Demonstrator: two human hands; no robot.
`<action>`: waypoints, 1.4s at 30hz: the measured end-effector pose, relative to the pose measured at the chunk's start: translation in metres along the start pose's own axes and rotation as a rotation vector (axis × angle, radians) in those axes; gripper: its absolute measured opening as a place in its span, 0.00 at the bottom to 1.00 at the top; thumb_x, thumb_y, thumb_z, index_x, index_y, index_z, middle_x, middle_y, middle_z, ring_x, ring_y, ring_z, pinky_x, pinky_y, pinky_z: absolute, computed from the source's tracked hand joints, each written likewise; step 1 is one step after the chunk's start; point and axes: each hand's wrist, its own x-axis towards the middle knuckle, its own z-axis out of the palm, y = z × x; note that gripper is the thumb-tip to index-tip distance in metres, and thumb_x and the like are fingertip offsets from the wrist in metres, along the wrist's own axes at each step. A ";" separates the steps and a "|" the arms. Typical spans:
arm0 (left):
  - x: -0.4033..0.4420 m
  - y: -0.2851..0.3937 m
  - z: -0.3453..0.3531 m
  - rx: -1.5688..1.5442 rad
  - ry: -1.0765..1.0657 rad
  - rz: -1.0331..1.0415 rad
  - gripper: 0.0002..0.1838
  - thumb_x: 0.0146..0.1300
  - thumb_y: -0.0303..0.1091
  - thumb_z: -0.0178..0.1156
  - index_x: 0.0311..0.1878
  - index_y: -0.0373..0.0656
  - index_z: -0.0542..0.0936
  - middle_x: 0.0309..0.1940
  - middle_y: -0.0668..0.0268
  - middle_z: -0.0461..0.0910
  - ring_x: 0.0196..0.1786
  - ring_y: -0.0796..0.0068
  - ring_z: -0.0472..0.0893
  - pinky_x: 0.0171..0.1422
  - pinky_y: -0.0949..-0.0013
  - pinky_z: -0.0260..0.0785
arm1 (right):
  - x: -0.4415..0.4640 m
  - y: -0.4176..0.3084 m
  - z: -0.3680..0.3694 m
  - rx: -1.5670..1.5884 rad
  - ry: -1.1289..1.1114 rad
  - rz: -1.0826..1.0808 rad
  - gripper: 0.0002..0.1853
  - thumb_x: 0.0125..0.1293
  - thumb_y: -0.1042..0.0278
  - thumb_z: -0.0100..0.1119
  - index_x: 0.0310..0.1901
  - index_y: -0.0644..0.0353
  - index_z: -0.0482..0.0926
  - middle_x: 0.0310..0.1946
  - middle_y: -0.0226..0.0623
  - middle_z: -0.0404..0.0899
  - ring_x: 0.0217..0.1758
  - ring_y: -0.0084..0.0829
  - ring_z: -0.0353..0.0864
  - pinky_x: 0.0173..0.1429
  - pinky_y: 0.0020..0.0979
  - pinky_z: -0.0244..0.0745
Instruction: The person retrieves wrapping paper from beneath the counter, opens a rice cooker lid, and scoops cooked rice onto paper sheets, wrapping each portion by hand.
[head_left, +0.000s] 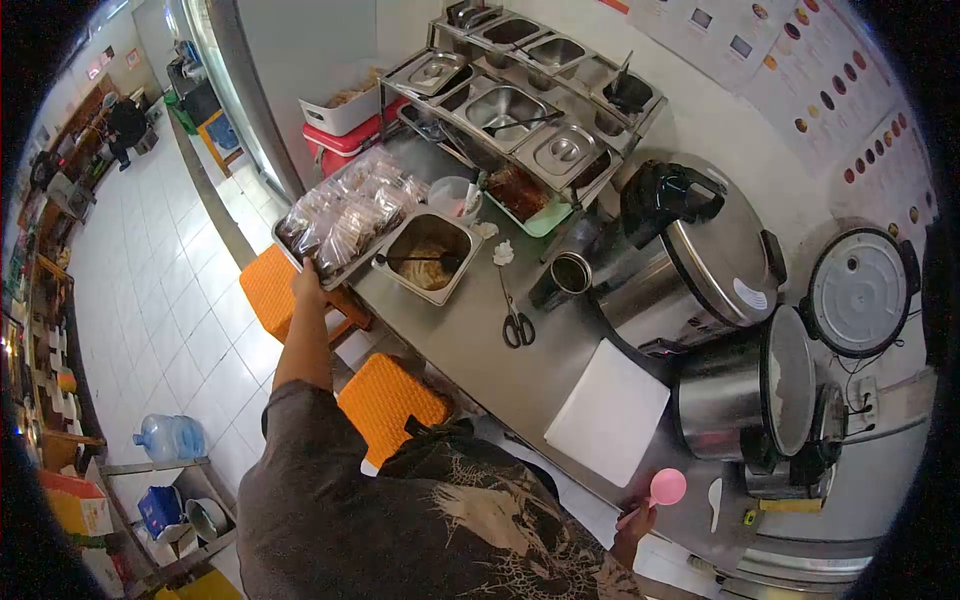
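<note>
My left hand [308, 284], arm stretched out, grips the near corner of a metal tray [343, 279] heaped with clear plastic packets [350, 205] of dark food. My right hand [634, 522], low at the counter's front edge, is closed around the handle of a pink scoop [668, 486], its round bowl facing up. Beside the tray a deep steel pan [437, 292] holds pale food and a dark-handled utensil. White paper sheets [608, 412] and a white spoon [715, 503] lie near my right hand. Black-handled scissors [518, 329] rest mid-counter.
A large steel pressure cooker [650, 290] and an open steel pot [725, 395] line the wall side. A rack of steel food pans [505, 115] stands at the back. Orange stools [388, 405] are under the counter's front edge. Another person [125, 125] is far left.
</note>
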 end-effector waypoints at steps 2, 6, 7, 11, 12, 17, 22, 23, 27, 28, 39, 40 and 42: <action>-0.038 0.019 -0.002 -0.081 -0.004 0.069 0.25 0.71 0.43 0.61 0.57 0.27 0.78 0.47 0.53 0.81 0.45 0.62 0.83 0.45 0.56 0.78 | 0.007 0.005 -0.020 -0.007 -0.071 0.007 0.32 0.77 0.50 0.43 0.74 0.62 0.59 0.64 0.51 0.75 0.57 0.40 0.81 0.60 0.42 0.79; -0.055 0.029 -0.031 0.071 0.094 0.211 0.22 0.72 0.42 0.62 0.55 0.30 0.80 0.45 0.57 0.81 0.43 0.64 0.82 0.45 0.58 0.78 | 0.012 -0.005 0.039 -0.151 0.273 -0.144 0.11 0.70 0.66 0.56 0.49 0.58 0.71 0.32 0.32 0.74 0.27 0.27 0.73 0.27 0.31 0.69; -0.092 0.051 -0.030 0.051 0.140 0.115 0.22 0.72 0.42 0.61 0.55 0.30 0.80 0.46 0.57 0.82 0.43 0.65 0.83 0.45 0.59 0.78 | 0.014 -0.009 0.057 -0.232 0.326 -0.194 0.06 0.69 0.69 0.59 0.44 0.57 0.73 0.26 0.28 0.74 0.21 0.25 0.72 0.21 0.29 0.68; -0.068 0.043 -0.089 -0.124 0.105 0.181 0.21 0.74 0.40 0.59 0.56 0.29 0.78 0.48 0.55 0.82 0.44 0.63 0.83 0.48 0.58 0.78 | 0.011 -0.017 0.057 -1.430 0.104 -0.962 0.05 0.68 0.74 0.57 0.44 0.59 0.73 0.25 0.30 0.74 0.22 0.25 0.74 0.22 0.29 0.69; -0.083 0.058 -0.100 -0.091 0.134 0.206 0.21 0.75 0.40 0.58 0.57 0.28 0.78 0.48 0.55 0.82 0.45 0.62 0.84 0.49 0.58 0.78 | 0.023 -0.007 0.032 -1.445 0.138 -0.920 0.06 0.68 0.74 0.57 0.45 0.59 0.74 0.25 0.31 0.74 0.23 0.26 0.75 0.23 0.30 0.70; -0.099 0.133 -0.138 -0.137 0.107 0.228 0.22 0.77 0.44 0.54 0.53 0.28 0.76 0.49 0.52 0.81 0.47 0.58 0.84 0.48 0.54 0.81 | 0.026 -0.007 0.038 -1.312 0.389 -0.440 0.13 0.67 0.70 0.59 0.52 0.60 0.75 0.29 0.40 0.79 0.30 0.40 0.81 0.32 0.40 0.76; -0.088 0.207 -0.111 -0.182 0.099 0.284 0.22 0.77 0.43 0.54 0.57 0.30 0.75 0.54 0.51 0.80 0.50 0.56 0.84 0.52 0.54 0.80 | -0.022 -0.020 0.143 -1.587 0.503 -0.474 0.26 0.62 0.61 0.61 0.61 0.64 0.74 0.44 0.54 0.82 0.48 0.55 0.80 0.57 0.49 0.74; -0.072 0.213 -0.100 -0.319 0.056 0.270 0.21 0.76 0.42 0.55 0.59 0.31 0.73 0.54 0.51 0.79 0.50 0.57 0.83 0.53 0.53 0.80 | -0.020 -0.019 0.146 -1.572 0.482 -0.473 0.27 0.63 0.60 0.61 0.61 0.65 0.74 0.45 0.55 0.82 0.49 0.56 0.80 0.57 0.50 0.73; -0.013 0.231 -0.036 -0.347 0.033 0.271 0.20 0.76 0.38 0.56 0.61 0.30 0.71 0.55 0.52 0.79 0.52 0.57 0.83 0.55 0.54 0.79 | -0.008 -0.017 0.134 -1.505 0.405 -0.484 0.28 0.63 0.56 0.62 0.59 0.68 0.76 0.50 0.59 0.79 0.54 0.56 0.78 0.58 0.50 0.72; -0.002 0.235 -0.013 -0.353 0.035 0.266 0.20 0.76 0.36 0.56 0.62 0.30 0.71 0.56 0.52 0.79 0.53 0.57 0.82 0.56 0.55 0.78 | -0.003 -0.013 0.126 -1.488 0.389 -0.486 0.29 0.63 0.55 0.62 0.59 0.69 0.76 0.52 0.60 0.79 0.55 0.56 0.78 0.59 0.50 0.72; 0.137 0.229 0.222 -0.347 0.063 0.188 0.29 0.75 0.43 0.55 0.61 0.20 0.70 0.55 0.48 0.78 0.54 0.54 0.82 0.57 0.56 0.78 | -0.119 0.030 0.092 -1.999 0.985 -0.787 0.26 0.70 0.49 0.62 0.54 0.68 0.79 0.38 0.50 0.83 0.38 0.49 0.82 0.41 0.48 0.79; 0.153 0.222 0.240 -0.348 0.090 0.161 0.29 0.76 0.43 0.54 0.62 0.20 0.70 0.56 0.48 0.78 0.54 0.55 0.82 0.56 0.55 0.79 | -0.119 0.037 0.127 -1.914 1.027 -0.696 0.26 0.71 0.49 0.62 0.54 0.68 0.79 0.38 0.50 0.83 0.38 0.49 0.82 0.42 0.48 0.79; 0.154 0.216 0.265 -0.161 0.060 0.231 0.29 0.76 0.44 0.54 0.62 0.21 0.70 0.56 0.48 0.78 0.52 0.56 0.83 0.54 0.56 0.79 | -0.119 0.048 0.170 -1.860 1.019 -0.622 0.26 0.71 0.49 0.62 0.55 0.68 0.79 0.38 0.51 0.83 0.39 0.49 0.82 0.42 0.48 0.79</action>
